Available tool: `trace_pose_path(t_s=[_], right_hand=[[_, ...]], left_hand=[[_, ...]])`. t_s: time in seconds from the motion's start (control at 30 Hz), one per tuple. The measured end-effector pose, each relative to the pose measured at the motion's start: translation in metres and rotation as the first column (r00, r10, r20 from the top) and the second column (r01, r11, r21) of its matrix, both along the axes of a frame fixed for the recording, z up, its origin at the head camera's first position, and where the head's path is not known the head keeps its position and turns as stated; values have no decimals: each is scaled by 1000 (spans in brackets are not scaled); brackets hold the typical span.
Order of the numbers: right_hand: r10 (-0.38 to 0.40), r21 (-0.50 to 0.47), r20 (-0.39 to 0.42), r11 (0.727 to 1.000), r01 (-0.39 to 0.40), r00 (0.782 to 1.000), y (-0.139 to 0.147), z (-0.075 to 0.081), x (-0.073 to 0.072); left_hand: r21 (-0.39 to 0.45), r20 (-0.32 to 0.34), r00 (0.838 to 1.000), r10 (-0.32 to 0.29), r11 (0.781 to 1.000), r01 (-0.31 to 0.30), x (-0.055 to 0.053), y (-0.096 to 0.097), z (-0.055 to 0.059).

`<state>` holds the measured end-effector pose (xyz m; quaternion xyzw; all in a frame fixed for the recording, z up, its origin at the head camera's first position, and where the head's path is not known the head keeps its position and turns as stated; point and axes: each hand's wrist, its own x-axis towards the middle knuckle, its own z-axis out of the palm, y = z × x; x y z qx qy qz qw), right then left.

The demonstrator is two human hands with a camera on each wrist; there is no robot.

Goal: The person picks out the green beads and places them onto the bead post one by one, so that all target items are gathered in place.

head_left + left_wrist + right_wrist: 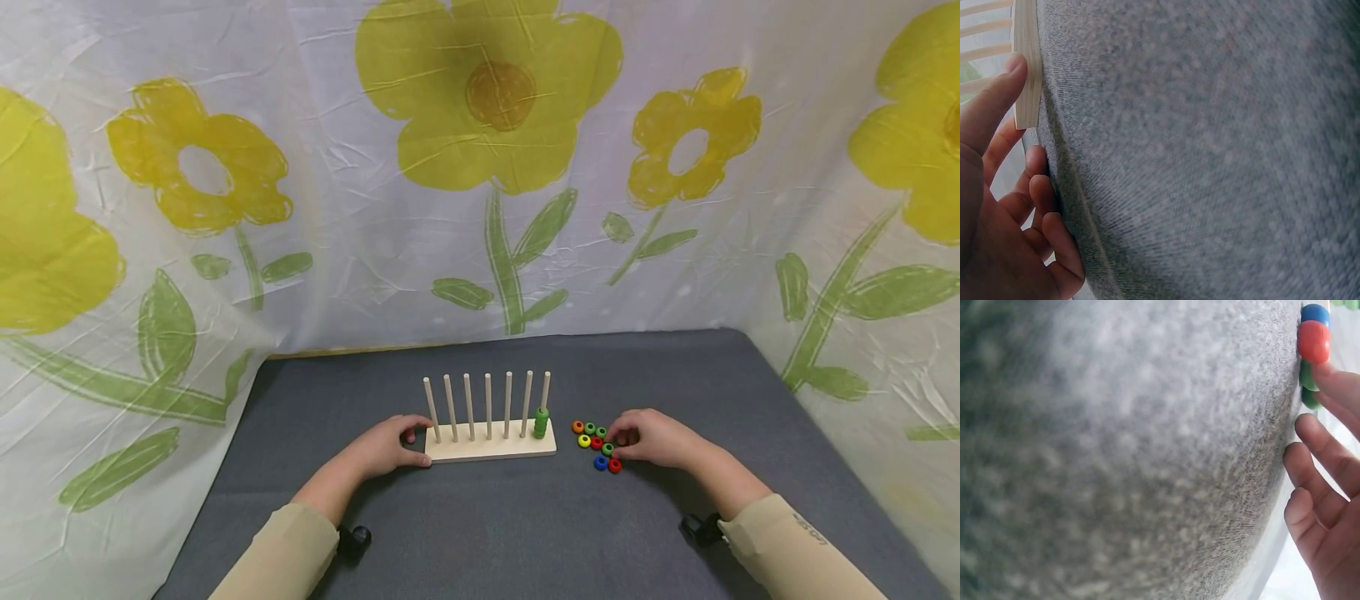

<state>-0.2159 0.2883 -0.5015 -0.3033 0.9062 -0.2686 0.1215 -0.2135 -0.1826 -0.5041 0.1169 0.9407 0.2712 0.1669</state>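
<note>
A pale wooden peg board (491, 450) with several upright pegs stands mid-table. Several green beads (541, 423) are stacked on its rightmost peg. My left hand (386, 446) grips the board's left end, its thumb (1017, 69) on the front edge and another finger behind. To the right of the board, my right hand (651, 437) reaches into a group of loose beads, thumb and index finger apart beside a green bead (607, 449). In the right wrist view the thumb tip lies near a red bead (1314, 341); whether anything is pinched is partly hidden.
Also in the loose group are an orange bead (577, 427), a yellow bead (584, 442) and a blue bead (602, 462). Dark grey cloth covers the table (487, 533). A flower-printed curtain (337, 250) hangs behind and along both sides.
</note>
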Motion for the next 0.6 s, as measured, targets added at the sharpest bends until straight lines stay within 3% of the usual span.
trace_pose_path(t_s=[0.6], right_hand=[[11, -1, -16, 1000, -11, 1000, -1, 1, 0]], left_hand=[[-2, -12, 1000, -3, 1000, 3, -2, 0, -3]])
